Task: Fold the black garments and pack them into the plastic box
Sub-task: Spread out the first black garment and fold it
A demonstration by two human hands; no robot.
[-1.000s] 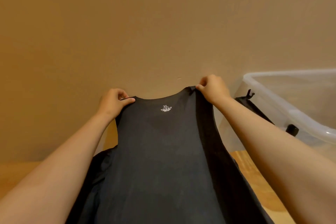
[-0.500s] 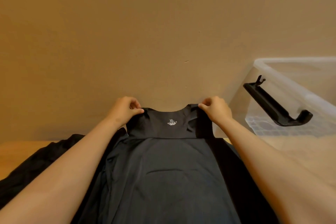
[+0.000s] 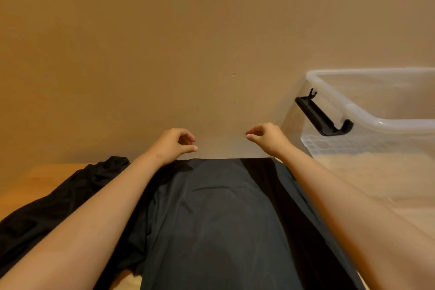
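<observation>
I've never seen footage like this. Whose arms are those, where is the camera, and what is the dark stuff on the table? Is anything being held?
No machine here: these are a person's two bare arms, filmed by one wide-angle camera worn on the head, looking forward and down. That is why the arms reach in from the bottom edge.

The left hand and right hand hover above the far edge of a black garment spread flat on the wooden table. Both hands are loosely curled and hold nothing. A second, crumpled black garment lies to the left.

On the right stands a clear plastic box with a black latch handle on its side. No garment shows in the part of it in view.
</observation>
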